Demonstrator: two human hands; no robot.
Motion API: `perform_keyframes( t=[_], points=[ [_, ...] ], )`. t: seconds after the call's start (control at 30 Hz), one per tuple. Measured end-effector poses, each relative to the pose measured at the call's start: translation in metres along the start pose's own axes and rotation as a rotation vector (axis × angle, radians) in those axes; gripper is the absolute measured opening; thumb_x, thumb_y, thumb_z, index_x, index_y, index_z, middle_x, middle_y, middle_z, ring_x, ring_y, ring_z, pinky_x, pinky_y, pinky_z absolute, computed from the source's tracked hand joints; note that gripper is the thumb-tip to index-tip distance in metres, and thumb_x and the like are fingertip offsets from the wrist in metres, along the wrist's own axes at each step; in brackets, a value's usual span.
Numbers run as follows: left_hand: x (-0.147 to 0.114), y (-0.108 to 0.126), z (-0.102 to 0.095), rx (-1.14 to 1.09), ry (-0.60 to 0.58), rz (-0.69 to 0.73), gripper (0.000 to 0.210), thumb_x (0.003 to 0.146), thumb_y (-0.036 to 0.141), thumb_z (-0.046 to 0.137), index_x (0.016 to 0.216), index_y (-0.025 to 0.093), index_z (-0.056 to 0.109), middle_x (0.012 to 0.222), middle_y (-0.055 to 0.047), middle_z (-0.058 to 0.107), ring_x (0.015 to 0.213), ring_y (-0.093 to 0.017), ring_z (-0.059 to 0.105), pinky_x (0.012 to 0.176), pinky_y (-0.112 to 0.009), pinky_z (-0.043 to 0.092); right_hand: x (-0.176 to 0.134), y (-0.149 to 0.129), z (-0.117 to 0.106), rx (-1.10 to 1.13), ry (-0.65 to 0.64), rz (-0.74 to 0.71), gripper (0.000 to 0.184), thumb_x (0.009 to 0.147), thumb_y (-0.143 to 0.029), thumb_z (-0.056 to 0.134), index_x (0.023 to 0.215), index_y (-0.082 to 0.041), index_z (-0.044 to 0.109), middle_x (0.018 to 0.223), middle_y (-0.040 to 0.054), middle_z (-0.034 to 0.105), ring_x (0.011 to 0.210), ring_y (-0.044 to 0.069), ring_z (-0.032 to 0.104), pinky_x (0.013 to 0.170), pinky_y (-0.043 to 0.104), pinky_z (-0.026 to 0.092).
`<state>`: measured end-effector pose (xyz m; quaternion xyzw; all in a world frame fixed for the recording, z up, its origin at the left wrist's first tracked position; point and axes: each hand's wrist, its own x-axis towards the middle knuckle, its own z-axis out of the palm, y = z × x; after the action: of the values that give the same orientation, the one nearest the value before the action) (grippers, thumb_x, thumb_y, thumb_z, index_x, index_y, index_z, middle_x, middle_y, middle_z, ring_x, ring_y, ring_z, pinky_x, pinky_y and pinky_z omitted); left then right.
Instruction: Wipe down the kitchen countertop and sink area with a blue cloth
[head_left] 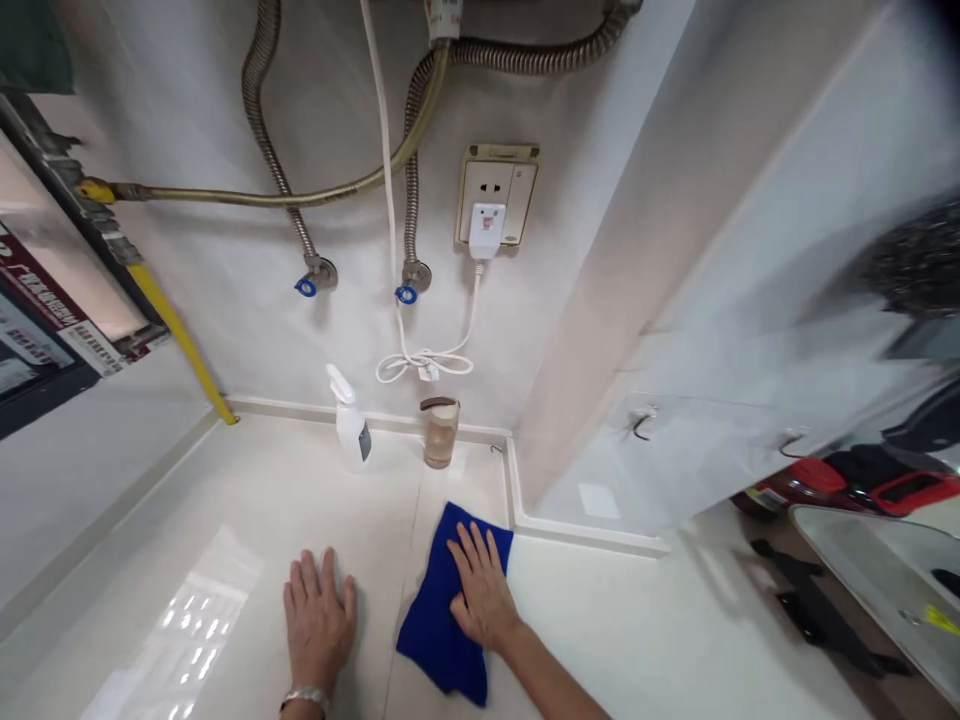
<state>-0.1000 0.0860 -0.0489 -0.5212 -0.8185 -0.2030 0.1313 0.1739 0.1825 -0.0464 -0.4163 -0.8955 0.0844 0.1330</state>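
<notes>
I observed the right hand [484, 595] pressed flat on the blue cloth [439, 640], left hand [320, 618] spread on the white surface [262, 480]; beyond stood a spray bottle [352, 425] and a clear jar [440, 440] of brownish liquid.

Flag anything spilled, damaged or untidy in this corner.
No spill or damage stands out on the glossy white surface around the deep-blue cloth under the right hand. One oddity: the thin white electrical cord bunches in untidy loops against the pale wall, below the square cream socket, instead of hanging straight.
</notes>
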Motion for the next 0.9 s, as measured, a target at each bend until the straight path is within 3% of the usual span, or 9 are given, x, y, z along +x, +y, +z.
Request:
perform_keyframes(
  t=[0.2,0.37,0.57,0.73,0.9],
  points=[
    [-0.001,0.000,-0.004,0.036,-0.059,-0.006,0.058,0.099,0.037,0.035,0.148,0.008,0.047,0.161,-0.027,0.033,0.155,-0.039,0.018,0.122,-0.060,0.029,0.076,0.034,0.005,-0.013,0.066,0.143,0.077,0.079,-0.026,0.056,0.152,-0.006,0.041,0.167,0.0195,0.013,0.155,0.036,0.003,0.126,0.059,0.005],
    [-0.003,-0.001,-0.004,0.054,-0.099,-0.020,0.059,0.098,0.040,0.037,0.149,0.009,0.046,0.162,-0.025,0.031,0.155,-0.038,0.020,0.122,-0.060,0.029,0.115,0.064,0.002,-0.056,0.006,0.262,0.077,0.083,-0.032,0.056,0.153,-0.007,0.038,0.167,0.0204,0.015,0.155,0.035,0.007,0.125,0.056,0.004],
    [-0.005,-0.008,0.004,0.061,-0.069,-0.002,0.060,0.098,0.041,0.035,0.148,0.010,0.048,0.163,-0.024,0.031,0.155,-0.038,0.017,0.120,-0.061,0.031,0.153,0.082,-0.003,-0.082,-0.068,0.310,0.074,0.085,-0.033,0.051,0.154,-0.010,0.037,0.167,0.0174,0.017,0.155,0.032,0.009,0.125,0.053,0.005],
    [-0.005,-0.012,0.010,0.055,-0.053,0.005,0.060,0.097,0.041,0.034,0.147,0.010,0.048,0.163,-0.024,0.030,0.156,-0.038,0.016,0.120,-0.061,0.031,0.149,0.070,-0.004,-0.104,-0.041,0.326,0.073,0.087,-0.036,0.052,0.154,-0.009,0.039,0.166,0.0186,0.019,0.154,0.033,0.013,0.125,0.052,0.008],
    [-0.004,-0.010,0.009,0.032,-0.035,-0.009,0.060,0.096,0.039,0.035,0.146,0.008,0.050,0.161,-0.026,0.033,0.155,-0.038,0.018,0.120,-0.062,0.029,0.102,0.035,0.009,-0.175,0.023,0.291,0.079,0.088,-0.046,0.056,0.156,-0.010,0.035,0.166,0.0199,0.016,0.154,0.037,0.011,0.124,0.057,0.006]
  ],
)
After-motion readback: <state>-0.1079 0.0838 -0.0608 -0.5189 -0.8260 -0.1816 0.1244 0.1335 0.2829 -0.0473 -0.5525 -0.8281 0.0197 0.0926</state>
